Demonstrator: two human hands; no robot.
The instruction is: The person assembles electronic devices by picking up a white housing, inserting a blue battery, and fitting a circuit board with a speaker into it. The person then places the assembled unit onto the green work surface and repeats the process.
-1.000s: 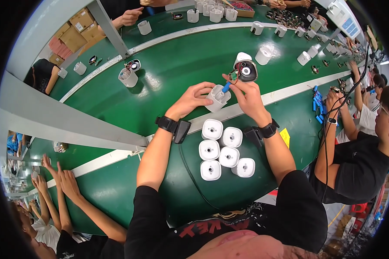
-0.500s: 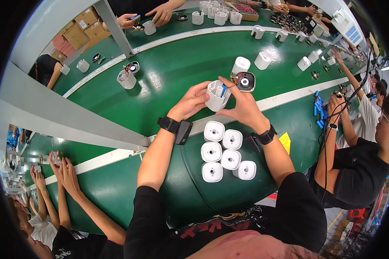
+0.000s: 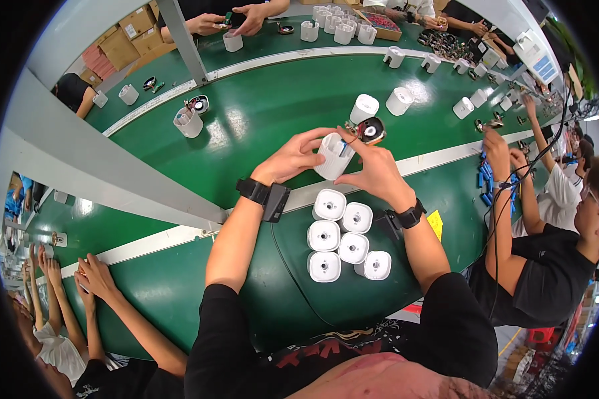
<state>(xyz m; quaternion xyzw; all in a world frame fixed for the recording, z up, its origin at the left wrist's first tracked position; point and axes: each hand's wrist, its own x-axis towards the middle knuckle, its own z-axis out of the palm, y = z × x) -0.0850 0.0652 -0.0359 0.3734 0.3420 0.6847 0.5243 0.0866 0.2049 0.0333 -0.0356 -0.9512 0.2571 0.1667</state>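
Note:
A white ribbed plastic housing (image 3: 334,157), tilted with its open top away from me, is held between my two hands over the pale rail. My left hand (image 3: 294,157) wraps its left side, fingers along the rim. My right hand (image 3: 375,166) has its thumb low against the housing and its index finger at the open top, by the wires. Inside, a bit of a blue cylindrical cell (image 3: 343,147) shows, partly hidden. A black round part in a pale frame (image 3: 371,130) hangs out by wires beyond my right fingers.
Several closed white housings (image 3: 325,235) stand grouped between my forearms. Two more white housings (image 3: 399,101) are beyond my hands, and an open one with wiring (image 3: 188,122) stands left. A grey post (image 3: 120,153) crosses at left. Co-workers sit both sides; blue cells (image 3: 486,176) lie right.
The blue cell shows less above the housing's rim than before. The wired black part has turned, showing its dark round face. My hands stay on the housing, nearly in place.

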